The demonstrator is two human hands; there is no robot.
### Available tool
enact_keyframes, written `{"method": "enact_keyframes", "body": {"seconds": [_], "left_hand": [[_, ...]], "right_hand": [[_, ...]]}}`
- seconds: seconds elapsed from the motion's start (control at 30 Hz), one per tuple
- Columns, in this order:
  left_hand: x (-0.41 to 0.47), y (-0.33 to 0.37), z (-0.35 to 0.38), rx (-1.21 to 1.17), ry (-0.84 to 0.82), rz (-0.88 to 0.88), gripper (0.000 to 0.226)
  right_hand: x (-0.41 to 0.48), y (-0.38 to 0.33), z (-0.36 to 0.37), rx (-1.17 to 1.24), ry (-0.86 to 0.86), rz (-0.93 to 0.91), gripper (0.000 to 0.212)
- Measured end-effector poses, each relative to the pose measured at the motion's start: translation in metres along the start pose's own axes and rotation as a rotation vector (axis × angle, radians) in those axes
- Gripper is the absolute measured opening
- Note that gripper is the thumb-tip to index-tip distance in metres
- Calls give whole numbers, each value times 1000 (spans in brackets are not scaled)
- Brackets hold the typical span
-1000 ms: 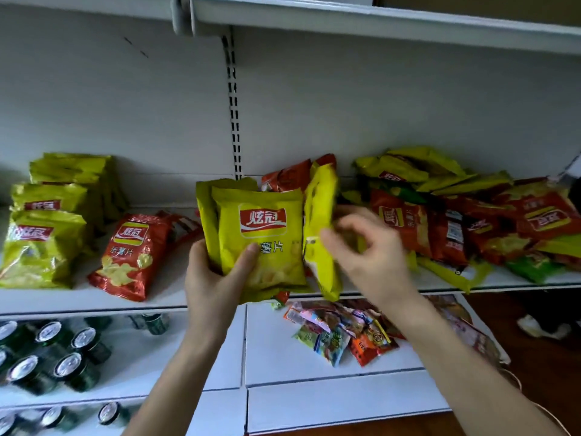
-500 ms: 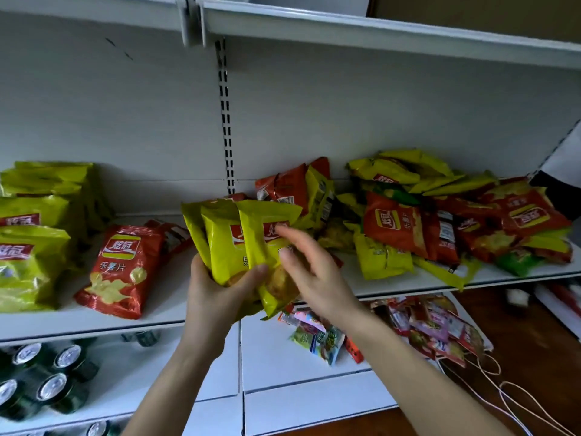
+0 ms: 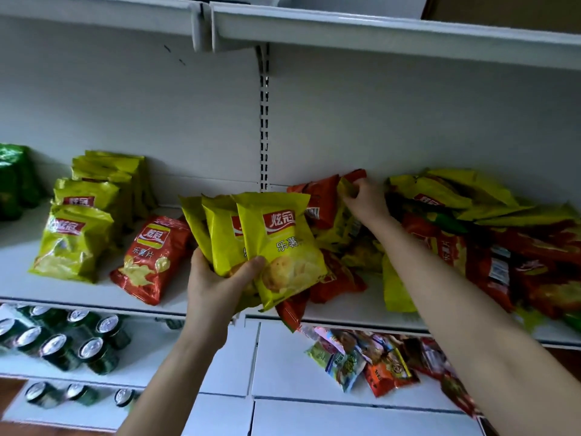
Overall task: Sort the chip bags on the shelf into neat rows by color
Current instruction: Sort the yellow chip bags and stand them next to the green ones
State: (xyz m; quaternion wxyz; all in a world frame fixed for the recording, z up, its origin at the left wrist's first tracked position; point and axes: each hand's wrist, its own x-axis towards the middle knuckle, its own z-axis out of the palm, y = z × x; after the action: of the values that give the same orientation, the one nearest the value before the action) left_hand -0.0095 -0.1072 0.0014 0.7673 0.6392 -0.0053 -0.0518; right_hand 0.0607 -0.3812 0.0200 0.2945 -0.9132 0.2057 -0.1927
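- Your left hand (image 3: 217, 284) is raised in front of the shelf (image 3: 94, 294), palm turned toward you, forearm coming up from the bottom of the view.
- Its fingers and thumb are curled round the lower ends of three yellow chip bags (image 3: 276, 243). The thumb lies across the front bag and the other fingers are hidden behind.
- The three bags stand upright and fanned, overlapping left to right. They are held just in front of the shelf edge near the centre upright.
- Your right arm stretches out long and diagonal to the back of the shelf, wrist slightly bent.
- Your right hand (image 3: 366, 199) has its fingertips curled over the top corner of a yellow bag (image 3: 345, 225), pinching it. This bag stands against the back wall, beside upright red bags (image 3: 323, 199).
- Row of yellow bags (image 3: 78, 234) stands front to back on the left part of the shelf, logos facing out.
- One red bag (image 3: 151, 256) lies tilted just right of that row, between it and your left hand.
- Green bags (image 3: 12, 180) sit at the far left edge, partly cut off.
- Mixed pile (image 3: 471, 240) of red, yellow and a little green lies heaped on the right side, unsorted, under and beyond your right forearm.
- Lower shelf: cans (image 3: 63, 341) on the left, small snack packets (image 3: 361, 357) on the right.
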Motion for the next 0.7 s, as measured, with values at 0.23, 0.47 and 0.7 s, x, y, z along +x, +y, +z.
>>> {"method": "enact_keyframes", "body": {"seconds": [0.23,0.47,0.7], "left_hand": [[-5,4,9,2,72,52,60],[-15,8,47,-64,89,103,59],[-35,3,60,-90,105,160,51]], "right_hand": [[3,21,-48,333,210,-8,20],[-45,14,-88,980,-36,-160,6],[-102,-23,-50,765,-199,-302,57]]}}
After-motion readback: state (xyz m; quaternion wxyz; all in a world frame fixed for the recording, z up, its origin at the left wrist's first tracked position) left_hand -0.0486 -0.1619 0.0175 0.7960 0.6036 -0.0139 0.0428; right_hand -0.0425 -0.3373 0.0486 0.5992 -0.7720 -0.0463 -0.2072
